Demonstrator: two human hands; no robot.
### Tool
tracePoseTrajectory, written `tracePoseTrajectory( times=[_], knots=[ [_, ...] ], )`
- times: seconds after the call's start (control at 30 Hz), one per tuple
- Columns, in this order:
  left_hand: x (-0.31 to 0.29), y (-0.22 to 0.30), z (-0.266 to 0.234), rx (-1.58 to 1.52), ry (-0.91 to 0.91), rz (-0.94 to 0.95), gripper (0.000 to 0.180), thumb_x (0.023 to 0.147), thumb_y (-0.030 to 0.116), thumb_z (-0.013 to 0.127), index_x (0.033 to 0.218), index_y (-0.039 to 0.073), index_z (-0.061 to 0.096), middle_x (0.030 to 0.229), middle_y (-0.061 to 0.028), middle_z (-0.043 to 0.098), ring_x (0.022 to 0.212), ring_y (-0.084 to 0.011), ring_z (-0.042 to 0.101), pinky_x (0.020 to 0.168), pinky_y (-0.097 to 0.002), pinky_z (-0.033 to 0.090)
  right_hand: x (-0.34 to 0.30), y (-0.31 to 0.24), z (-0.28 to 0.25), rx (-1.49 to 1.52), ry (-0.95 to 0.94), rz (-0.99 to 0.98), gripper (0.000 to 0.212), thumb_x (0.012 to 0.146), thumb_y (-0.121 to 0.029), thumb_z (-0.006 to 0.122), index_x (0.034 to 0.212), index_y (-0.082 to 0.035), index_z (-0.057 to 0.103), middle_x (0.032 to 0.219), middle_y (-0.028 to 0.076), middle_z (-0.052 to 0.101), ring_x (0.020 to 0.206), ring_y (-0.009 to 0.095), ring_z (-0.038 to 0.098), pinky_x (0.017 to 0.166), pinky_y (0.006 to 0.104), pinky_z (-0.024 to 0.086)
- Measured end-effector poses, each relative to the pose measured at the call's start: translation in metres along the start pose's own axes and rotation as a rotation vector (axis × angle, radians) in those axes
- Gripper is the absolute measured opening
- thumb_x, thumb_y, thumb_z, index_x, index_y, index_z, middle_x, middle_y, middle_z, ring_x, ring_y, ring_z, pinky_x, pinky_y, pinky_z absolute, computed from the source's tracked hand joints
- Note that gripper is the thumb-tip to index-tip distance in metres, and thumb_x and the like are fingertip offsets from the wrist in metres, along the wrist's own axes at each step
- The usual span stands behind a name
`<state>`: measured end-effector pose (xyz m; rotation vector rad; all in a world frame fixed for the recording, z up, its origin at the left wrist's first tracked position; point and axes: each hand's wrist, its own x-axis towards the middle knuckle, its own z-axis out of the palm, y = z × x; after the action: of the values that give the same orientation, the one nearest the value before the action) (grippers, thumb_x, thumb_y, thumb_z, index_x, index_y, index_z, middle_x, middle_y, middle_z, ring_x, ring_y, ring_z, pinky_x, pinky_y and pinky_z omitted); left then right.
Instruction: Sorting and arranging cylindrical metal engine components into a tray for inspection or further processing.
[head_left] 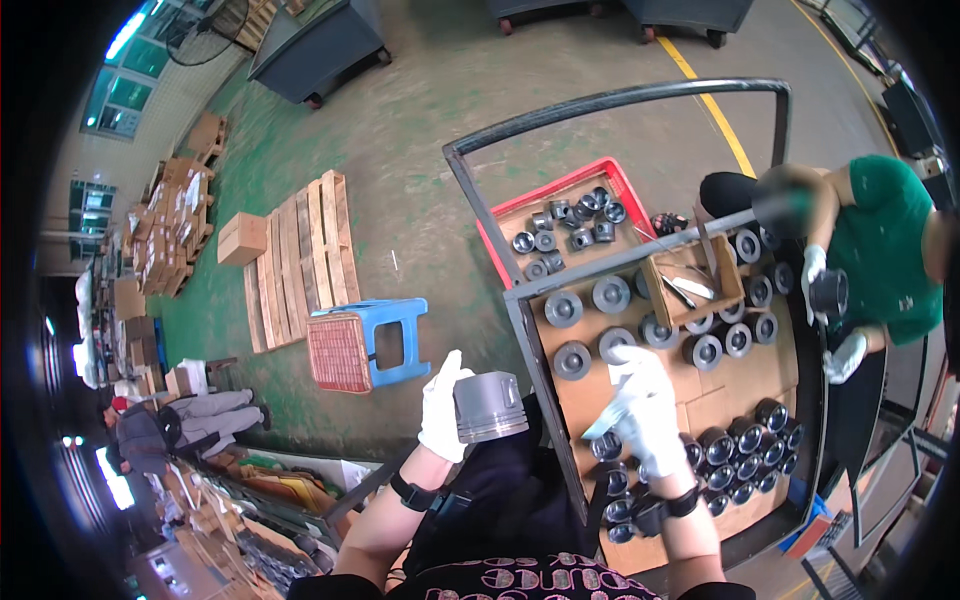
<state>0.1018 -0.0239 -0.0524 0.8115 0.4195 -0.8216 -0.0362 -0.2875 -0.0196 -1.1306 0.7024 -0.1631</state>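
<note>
My left hand (pixel 438 420), in a white glove, is closed on a grey piston (pixel 488 402) with ring grooves around its lower part. The piston is beside the metal-framed worktable, to the left of its edge. My right hand (pixel 650 425), also gloved, hovers over the table with its fingers closed on a thin pale strip (pixel 602 424) whose kind I cannot make out. Behind and around it, pistons (pixel 612 294) stand on cardboard (pixel 690 395). Several dark pistons (pixel 745 435) lie in close rows at the near right, partly hidden by my right forearm.
A wooden box (pixel 735 290) with hand tools sits on the table. Beyond the frame rail (pixel 620 97), a red crate (pixel 497 262) holds more pistons. Across the table, a person in green (pixel 890 250) holds a piston (pixel 829 293). At left are a blue stool (pixel 395 340) and a pallet (pixel 300 260).
</note>
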Motion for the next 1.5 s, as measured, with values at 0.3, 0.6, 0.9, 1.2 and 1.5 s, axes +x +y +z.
tracePoseTrajectory(
  times=[0.3, 0.6, 0.9, 1.2, 1.5],
  knots=[
    [-0.071, -0.018, 0.056, 0.612, 0.185, 0.368, 0.039, 0.101, 0.028, 0.049, 0.076, 0.001, 0.063, 0.078, -0.0103, 0.068, 0.077, -0.0197, 0.066, 0.072, -0.032, 0.053, -0.103, 0.006, 0.043, 0.408, -0.193, 0.298, 0.015, 0.094, -0.014, 0.063, 0.1, -0.002, 0.056, 0.065, 0.007, 0.062, 0.044, 0.009, 0.053, 0.037, 0.0205, 0.034],
    [-0.1, -0.014, 0.046, 0.66, 0.224, 0.435, 0.04, 0.101, 0.029, 0.048, 0.074, 0.002, 0.061, 0.076, -0.0097, 0.067, 0.073, -0.0178, 0.064, 0.072, -0.0322, 0.052, -0.111, 0.025, 0.054, 0.368, -0.166, 0.235, 0.021, 0.095, -0.021, 0.064, 0.093, -0.003, 0.053, 0.07, 0.011, 0.066, 0.047, 0.013, 0.059, 0.039, 0.0221, 0.044],
    [-0.082, 0.004, 0.009, 0.006, 0.321, 0.039, 0.044, 0.097, 0.049, 0.053, 0.085, 0.008, 0.064, 0.077, -0.0102, 0.068, 0.069, -0.0268, 0.068, 0.068, -0.043, 0.059, -0.006, 0.073, -0.003, -0.336, 0.268, 0.108, 0.036, 0.089, -0.033, 0.071, 0.073, -0.007, 0.054, 0.06, 0.002, 0.055, 0.046, 0.009, 0.051, 0.041, 0.0266, 0.041],
    [-0.053, -0.04, 0.019, -0.071, 0.044, -0.433, 0.05, 0.101, 0.044, 0.046, 0.119, 0.0, 0.06, 0.112, -0.0167, 0.067, 0.101, -0.0304, 0.066, 0.093, -0.0459, 0.052, 0.121, 0.05, -0.147, -0.79, 0.661, -0.328, 0.06, 0.096, -0.054, 0.05, 0.079, 0.002, 0.062, 0.067, 0.015, 0.065, 0.058, 0.025, 0.064, 0.057, 0.0378, 0.048],
    [-0.05, -0.046, 0.063, 0.43, -0.122, 0.063, 0.025, 0.091, 0.015, 0.066, 0.11, -0.001, 0.062, 0.101, -0.0041, 0.064, 0.089, -0.0156, 0.06, 0.083, -0.0296, 0.049, -0.084, 0.072, 0.027, 0.911, -0.461, 0.682, 0.081, 0.094, -0.068, 0.038, 0.136, 0.001, 0.044, 0.117, 0.028, 0.062, 0.1, 0.04, 0.066, 0.09, 0.0485, 0.055]
  ],
)
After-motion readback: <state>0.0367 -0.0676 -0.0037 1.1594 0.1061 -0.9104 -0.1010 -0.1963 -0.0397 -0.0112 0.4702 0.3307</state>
